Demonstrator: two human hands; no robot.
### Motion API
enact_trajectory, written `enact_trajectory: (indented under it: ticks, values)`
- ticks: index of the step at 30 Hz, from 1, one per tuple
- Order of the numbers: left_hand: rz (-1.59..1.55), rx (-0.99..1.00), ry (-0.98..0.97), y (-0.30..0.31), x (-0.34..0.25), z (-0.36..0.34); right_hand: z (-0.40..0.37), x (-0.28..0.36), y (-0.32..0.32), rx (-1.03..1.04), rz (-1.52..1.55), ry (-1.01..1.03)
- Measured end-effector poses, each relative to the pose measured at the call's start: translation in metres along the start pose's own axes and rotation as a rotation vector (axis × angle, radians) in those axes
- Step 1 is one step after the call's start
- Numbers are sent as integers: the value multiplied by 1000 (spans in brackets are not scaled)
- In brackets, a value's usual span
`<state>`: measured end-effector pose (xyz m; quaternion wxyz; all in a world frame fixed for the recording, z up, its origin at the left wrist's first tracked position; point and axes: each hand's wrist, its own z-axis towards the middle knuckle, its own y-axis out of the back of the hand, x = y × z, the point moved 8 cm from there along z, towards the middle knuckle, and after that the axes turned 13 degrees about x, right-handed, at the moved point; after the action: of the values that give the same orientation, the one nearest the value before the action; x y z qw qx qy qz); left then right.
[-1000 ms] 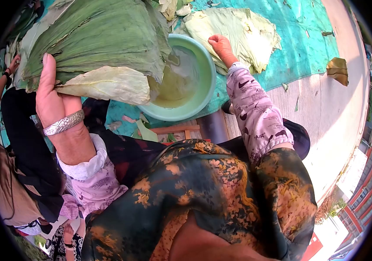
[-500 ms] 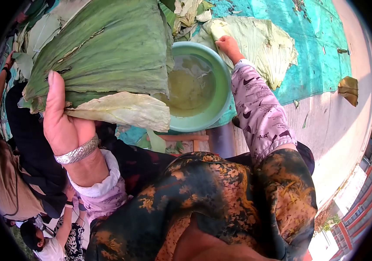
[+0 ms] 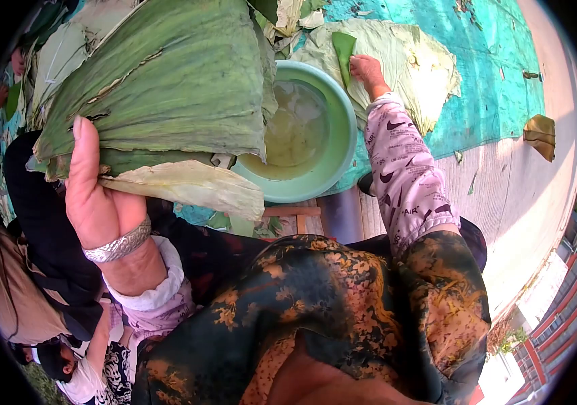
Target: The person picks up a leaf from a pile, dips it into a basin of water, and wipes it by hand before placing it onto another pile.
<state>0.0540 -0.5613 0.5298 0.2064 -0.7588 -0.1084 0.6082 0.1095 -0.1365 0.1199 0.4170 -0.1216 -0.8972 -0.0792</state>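
Observation:
My left hand (image 3: 110,202), with a silver bangle at the wrist, grips a stack of large folded green leaves (image 3: 174,88), thumb on top. They look like dried lotus leaves. A paler leaf edge (image 3: 187,185) hangs along the bottom of the stack. The stack covers the left part of a light green basin (image 3: 344,145) holding cloudy yellowish water (image 3: 295,131). Beyond the basin's right rim, my right hand (image 3: 369,73) pinches a small green leaf piece (image 3: 344,54), which stands upright from the fingers. Beneath that hand a pale, wrinkled leaf (image 3: 413,61) lies spread out.
A turquoise sheet (image 3: 498,88) covers the far surface. A brown leaf scrap (image 3: 540,138) lies on the pale ground at right. More leaves (image 3: 59,64) are piled at upper left. Other people (image 3: 15,283) sit close on my left.
My right hand has shifted slightly right. The piece at its fingers, pale and low over the spread leaf before, now stands up and shows dark green. My left hand keeps its grip, almost unmoved.

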Motion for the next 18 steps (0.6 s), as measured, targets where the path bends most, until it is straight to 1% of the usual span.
enact_trajectory:
  ticks: [1, 2, 5, 8, 11, 14, 17, 18]
  values:
    - [-1, 0, 3, 0, 0, 1, -6, 8, -9, 54, 37, -11]
    - [-3, 2, 1, 0, 0, 1, -15, 14, -16, 94, -95, -61]
    - [-13, 5, 1, 2, -1, 3, -27, 18, -27, 202, 56, -61]
    - [-24, 0, 14, 5, 2, 0, -25, 12, -27, 209, 92, 5]
    - [-23, -7, 14, 6, 2, 1, -23, 14, -34, 195, 140, 13]
    - [-21, -10, 16, 8, 2, 0, -15, 7, -45, 286, 31, 69]
    - [-15, -6, 15, 4, 1, 0, -15, 9, -45, 229, -13, 40]
    - [-13, 0, 11, 1, 0, 1, -13, 9, -44, 228, 51, 64]
